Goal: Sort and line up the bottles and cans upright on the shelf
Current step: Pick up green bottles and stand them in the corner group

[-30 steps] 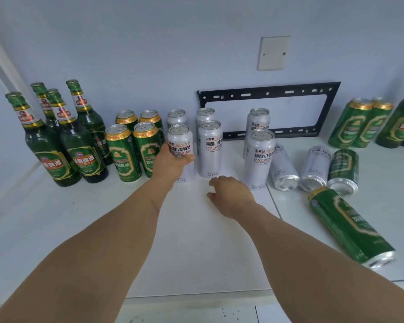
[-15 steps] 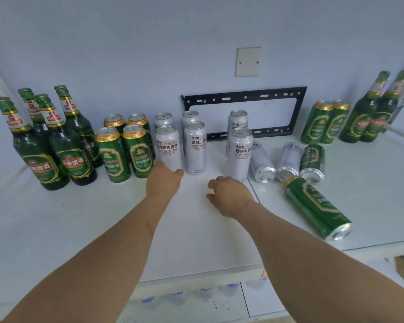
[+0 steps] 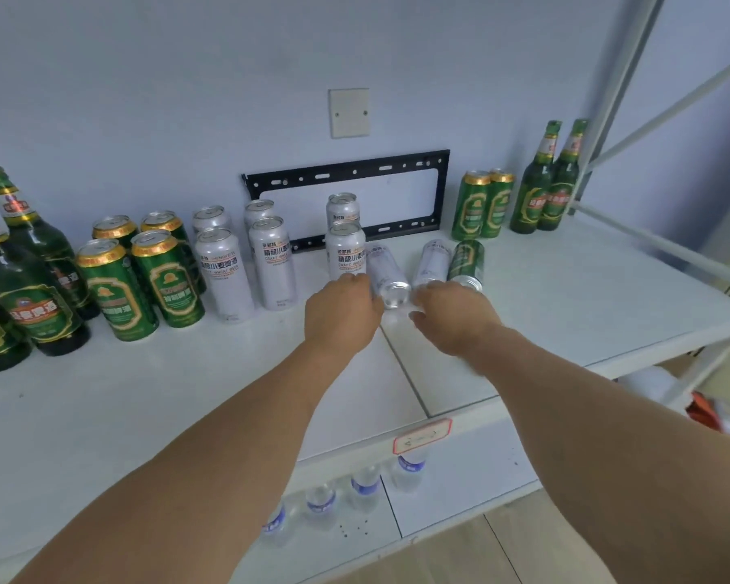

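Note:
Three cans lie on their sides on the white shelf (image 3: 565, 297): a silver can (image 3: 386, 276), a second silver can (image 3: 433, 261) and a green can (image 3: 466, 257). My left hand (image 3: 342, 316) is at the first silver can's left side, its fingers curled and hidden from me. My right hand (image 3: 454, 320) reaches over the near ends of the other two, fingers apart, holding nothing. Standing to the left are green bottles (image 3: 30, 288), green cans (image 3: 117, 288) and silver cans (image 3: 224, 274). One silver pair (image 3: 345, 250) stands just behind my left hand.
Two green cans (image 3: 481, 204) and two green bottles (image 3: 548, 187) stand at the back right. A black metal bracket (image 3: 397, 166) leans on the wall. A white shelf post (image 3: 624, 78) and brace rise at the right. Water bottles (image 3: 363, 486) show on the level below.
Both hands have moved right and forward from the upright silver cans to the lying cans. My view swung right. The green can lying at the front right is now out of sight behind my right arm.

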